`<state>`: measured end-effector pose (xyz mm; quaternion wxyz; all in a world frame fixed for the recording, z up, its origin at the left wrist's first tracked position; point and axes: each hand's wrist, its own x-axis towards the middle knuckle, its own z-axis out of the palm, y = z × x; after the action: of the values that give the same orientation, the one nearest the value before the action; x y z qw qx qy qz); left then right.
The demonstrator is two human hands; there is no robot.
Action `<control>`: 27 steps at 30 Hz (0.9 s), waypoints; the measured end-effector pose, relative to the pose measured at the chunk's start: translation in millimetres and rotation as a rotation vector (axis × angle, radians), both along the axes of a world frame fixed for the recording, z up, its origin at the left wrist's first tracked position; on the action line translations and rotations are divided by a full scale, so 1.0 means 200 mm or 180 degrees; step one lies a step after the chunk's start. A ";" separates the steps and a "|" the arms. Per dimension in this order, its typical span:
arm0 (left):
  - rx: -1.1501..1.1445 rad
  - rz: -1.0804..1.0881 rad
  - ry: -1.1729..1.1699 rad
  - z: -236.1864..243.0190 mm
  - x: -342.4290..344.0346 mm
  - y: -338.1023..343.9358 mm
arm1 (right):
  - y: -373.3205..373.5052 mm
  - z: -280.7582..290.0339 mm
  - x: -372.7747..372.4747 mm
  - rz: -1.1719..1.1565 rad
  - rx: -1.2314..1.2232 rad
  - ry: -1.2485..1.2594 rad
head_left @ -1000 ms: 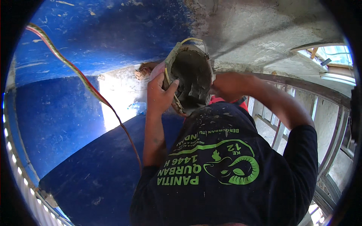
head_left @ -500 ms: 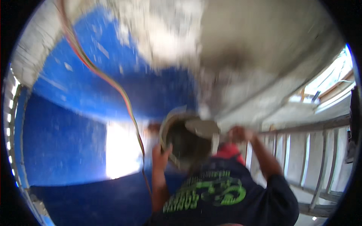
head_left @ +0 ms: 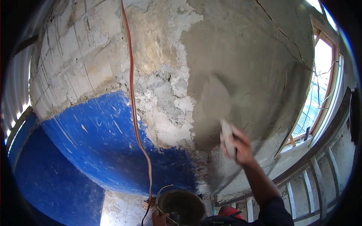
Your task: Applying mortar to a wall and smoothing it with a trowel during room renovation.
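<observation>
My right hand (head_left: 239, 145) is closed round the pale handle of a trowel (head_left: 215, 100), raised in front of the wall. Its rounded blade points up over the grey plastered patch (head_left: 249, 56); motion smears it, and I cannot tell whether it touches the plaster. Low in the view, my left hand (head_left: 160, 217) grips the left rim of a dark round bucket (head_left: 176, 194). The bucket has a curved handle, and grey stuff lies inside. To the left of the patch runs rough bare masonry (head_left: 162, 109), with blue paint (head_left: 94, 132) below it.
A red and yellowish cable (head_left: 132, 83) hangs down the wall left of the trowel. A thin wire (head_left: 284, 35) crosses the upper right, near a wood-framed window (head_left: 320, 86). Ladder-like wooden rails (head_left: 307, 188) curve along the lower right. Something red (head_left: 229, 211) sits beside the bucket.
My view has tilted up the wall. My right hand has risen from beside the bucket to the plaster, the trowel now showing clearly. The left hand keeps its hold on the bucket.
</observation>
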<state>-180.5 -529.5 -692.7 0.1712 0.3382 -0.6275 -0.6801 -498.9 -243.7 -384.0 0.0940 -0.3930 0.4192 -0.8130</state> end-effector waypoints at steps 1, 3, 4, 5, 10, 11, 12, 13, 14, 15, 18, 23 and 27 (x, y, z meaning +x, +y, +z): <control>-0.0200 -0.0102 -0.0057 0.06 -0.02 0.01 | -0.04 0.14 -0.05 -0.0383 -0.0037 0.0618; -0.0418 -0.0139 -0.0089 0.10 -0.02 0.00 | -0.17 0.44 -0.09 -0.1272 0.0327 0.1183; -0.0840 -0.0210 -0.0127 0.10 -0.04 -0.01 | -0.18 0.59 -0.11 -0.1483 0.0552 0.1313; -0.1261 -0.0246 -0.0176 0.10 -0.04 -0.02 | -0.21 0.71 -0.15 -0.1665 0.0770 0.1435; -0.0202 -0.0437 -0.0073 0.37 -0.02 0.10 | -0.33 1.17 -0.41 -0.4648 0.0465 0.3523; -0.0743 -0.0429 -0.0123 0.32 -0.02 0.08 | -0.35 1.25 -0.42 -0.4678 0.0455 0.3538; -0.0754 -0.0452 -0.0099 0.29 -0.02 0.06 | -0.37 1.32 -0.42 -0.5003 0.0629 0.3563; -0.0733 -0.0423 -0.0084 0.26 -0.02 0.05 | -0.42 1.38 -0.41 -0.5294 0.0796 0.3575; -0.0713 -0.0410 -0.0066 0.24 -0.02 0.04 | -0.45 1.44 -0.40 -0.5308 0.0787 0.3585; -0.0693 -0.0401 -0.0050 0.23 -0.03 0.03 | -0.48 1.50 -0.39 -0.5293 0.1131 0.3474; -0.0622 -0.0391 -0.0016 0.19 -0.05 -0.01 | -0.55 1.62 -0.35 -0.5273 0.1725 0.3365; -0.0441 -0.0347 -0.0036 0.09 -0.05 -0.03 | -0.57 1.51 -0.28 -0.5009 0.2426 0.3207; -0.0311 -0.0281 -0.0154 -0.04 0.08 -0.08 | -0.53 1.32 -0.22 -0.4559 0.2526 0.3199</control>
<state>-165.4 -546.2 -700.8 0.1422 0.3179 -0.6782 -0.6472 -543.9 -349.6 -119.9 -0.4895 -0.2859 0.7958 -0.2130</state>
